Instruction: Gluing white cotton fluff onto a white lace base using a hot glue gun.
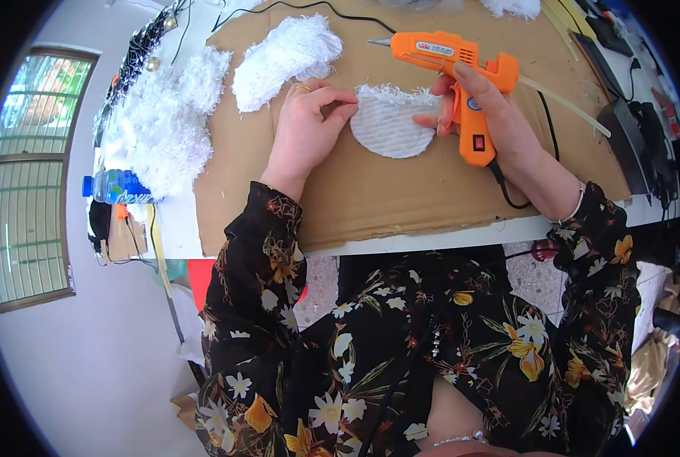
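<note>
An orange glue gun (473, 126) is gripped in my right hand (500, 114), its metal nozzle pointing left and a glue stick (568, 103) jutting from its rear. Below the nozzle lies a half-round white fabric piece (392, 126) with a ribbed face and a fringed upper edge. My left hand (309, 126) has thumb and forefinger pinched at this piece's left edge. One extended finger of my right hand reaches its right edge. Beyond my left hand rests a fluffy white fabric piece (288, 59), curved in shape.
Brown cardboard (386, 198) covers the white table. A heap of white fringed pieces (169, 126) fills the left side, beside a plastic bottle (119, 186) lying on its side. The gun's black cord (507, 190) loops on the right, near a dark device (625, 145).
</note>
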Demonstrator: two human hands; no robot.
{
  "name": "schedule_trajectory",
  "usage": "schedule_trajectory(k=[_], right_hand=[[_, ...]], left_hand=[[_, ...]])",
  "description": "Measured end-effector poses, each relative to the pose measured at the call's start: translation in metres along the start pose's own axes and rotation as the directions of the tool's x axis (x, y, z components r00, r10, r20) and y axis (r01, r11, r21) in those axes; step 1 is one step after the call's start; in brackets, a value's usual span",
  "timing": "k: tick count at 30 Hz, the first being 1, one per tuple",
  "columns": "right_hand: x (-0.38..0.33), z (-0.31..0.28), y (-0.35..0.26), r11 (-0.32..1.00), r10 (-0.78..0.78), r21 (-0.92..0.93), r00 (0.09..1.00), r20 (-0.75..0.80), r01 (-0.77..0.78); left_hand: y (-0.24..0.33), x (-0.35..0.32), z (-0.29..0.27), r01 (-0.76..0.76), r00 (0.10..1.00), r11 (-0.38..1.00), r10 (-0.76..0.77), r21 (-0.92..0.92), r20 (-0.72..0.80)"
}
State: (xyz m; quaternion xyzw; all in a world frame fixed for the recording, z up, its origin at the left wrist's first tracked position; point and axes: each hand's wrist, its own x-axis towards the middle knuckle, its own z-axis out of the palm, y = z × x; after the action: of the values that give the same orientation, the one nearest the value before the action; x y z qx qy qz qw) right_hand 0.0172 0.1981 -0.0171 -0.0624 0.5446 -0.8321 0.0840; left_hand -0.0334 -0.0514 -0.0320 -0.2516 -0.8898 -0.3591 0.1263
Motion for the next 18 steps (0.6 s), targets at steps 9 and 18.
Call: schedule_trajectory(k=[9,18], right_hand=[[-0.002,-0.005,-0.001,1.000,0.003,0.025,1.000,0.009,-0.003],[-0.002,-0.006,-0.004,1.000,-0.018,0.007,0.999,0.040,0.018]], left_hand=[[0.022,-0.004,0.003,0.186,0.980,0.932,-0.156,-0.312,0.121],[0.016,0.006,-0.012,-0.214,0.967,0.942,0.241,0.260,-0.078]])
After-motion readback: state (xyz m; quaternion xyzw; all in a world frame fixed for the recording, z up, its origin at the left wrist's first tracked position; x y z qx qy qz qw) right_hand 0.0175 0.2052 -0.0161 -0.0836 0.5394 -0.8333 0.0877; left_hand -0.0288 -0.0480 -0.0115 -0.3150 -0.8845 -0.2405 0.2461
